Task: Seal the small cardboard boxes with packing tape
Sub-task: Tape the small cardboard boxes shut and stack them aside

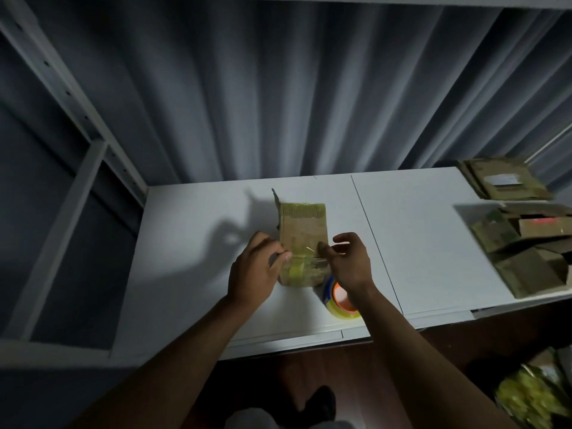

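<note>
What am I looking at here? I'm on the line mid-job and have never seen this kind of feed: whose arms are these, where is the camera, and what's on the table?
There is no machine here: these are a person's two bare arms, seen from one wide-angle camera worn on their head, looking forward and down.

On the white table stands a small cardboard box with yellowish tape across its far end. The left hand and the right hand meet at its near end, each with a pinching grip on a clear strip of tape stretched across the box.

The tape roll, with an orange core, lies on the table just under the right wrist. More cardboard boxes are piled at the right edge, blurred.
</note>
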